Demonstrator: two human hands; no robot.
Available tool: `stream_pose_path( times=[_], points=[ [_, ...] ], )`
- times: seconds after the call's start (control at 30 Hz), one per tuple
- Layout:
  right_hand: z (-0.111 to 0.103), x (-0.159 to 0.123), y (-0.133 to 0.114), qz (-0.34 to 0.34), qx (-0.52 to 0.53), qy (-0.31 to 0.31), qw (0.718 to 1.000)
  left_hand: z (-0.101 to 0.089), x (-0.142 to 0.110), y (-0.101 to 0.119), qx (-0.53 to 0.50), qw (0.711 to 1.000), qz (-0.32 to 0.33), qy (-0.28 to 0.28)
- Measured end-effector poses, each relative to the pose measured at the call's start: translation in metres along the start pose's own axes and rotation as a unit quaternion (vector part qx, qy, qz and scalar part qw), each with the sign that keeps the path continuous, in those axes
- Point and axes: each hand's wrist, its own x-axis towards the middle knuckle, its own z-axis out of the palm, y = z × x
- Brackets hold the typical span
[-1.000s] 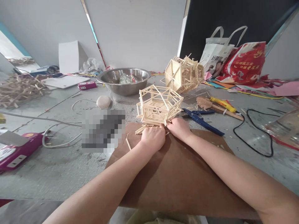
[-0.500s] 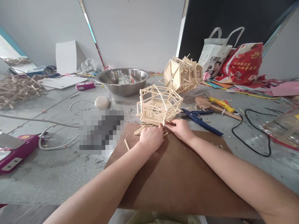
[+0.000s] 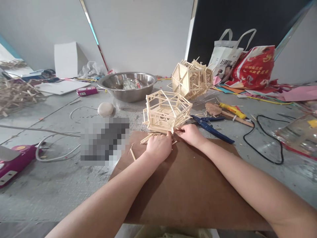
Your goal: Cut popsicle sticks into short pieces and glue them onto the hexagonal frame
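Note:
An open, many-sided frame of thin wooden sticks (image 3: 168,110) stands tilted over the back edge of a brown board (image 3: 188,191). At its lower front corner my left hand (image 3: 159,146) lies with curled fingers, its index fingertip by the corner joint. My right hand (image 3: 190,135) pinches close to the same corner from the right. What sits between the fingertips of either hand is too small and hidden to make out. Loose sticks (image 3: 146,138) poke out beside my left hand, and a single stick (image 3: 133,153) lies farther left on the board.
Behind stands a larger stick polyhedron (image 3: 192,79), near a steel basin (image 3: 127,87). Blue-handled pliers (image 3: 213,129) and a yellow-handled tool (image 3: 232,110) lie to the right, with a black cord (image 3: 262,158). At left are a white rounded object (image 3: 105,109) and a purple power strip (image 3: 18,163).
The whole view has shifted slightly, so things appear a little farther left. Both hands stay at the frame's lower corner, with barely any visible finger movement.

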Motion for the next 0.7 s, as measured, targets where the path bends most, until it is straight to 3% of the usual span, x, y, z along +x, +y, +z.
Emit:
stream_pose_path(
  times=[0.07,0.17,0.27,0.37,0.47,0.7],
  points=[
    [-0.021,0.001,0.010,-0.033,-0.046,-0.050,0.997,-0.001,-0.001,0.000,-0.001,1.000,0.001,-0.005],
    [-0.057,0.000,0.033,0.020,-0.179,-0.068,0.981,-0.002,-0.001,-0.001,-0.002,1.000,0.002,-0.014],
    [-0.078,-0.003,0.058,0.105,-0.295,-0.127,0.941,-0.003,-0.001,-0.001,-0.002,1.000,0.003,-0.012],
    [-0.081,-0.004,0.075,0.160,-0.322,-0.187,0.914,-0.002,-0.001,-0.001,-0.001,1.000,0.001,-0.011],
    [-0.077,-0.001,0.080,0.160,-0.332,-0.210,0.906,-0.003,-0.001,0.000,-0.001,1.000,-0.003,-0.020],
    [-0.071,0.007,0.088,0.112,-0.300,-0.159,0.934,-0.007,-0.002,0.000,-0.011,1.000,-0.004,-0.028]
  ],
)
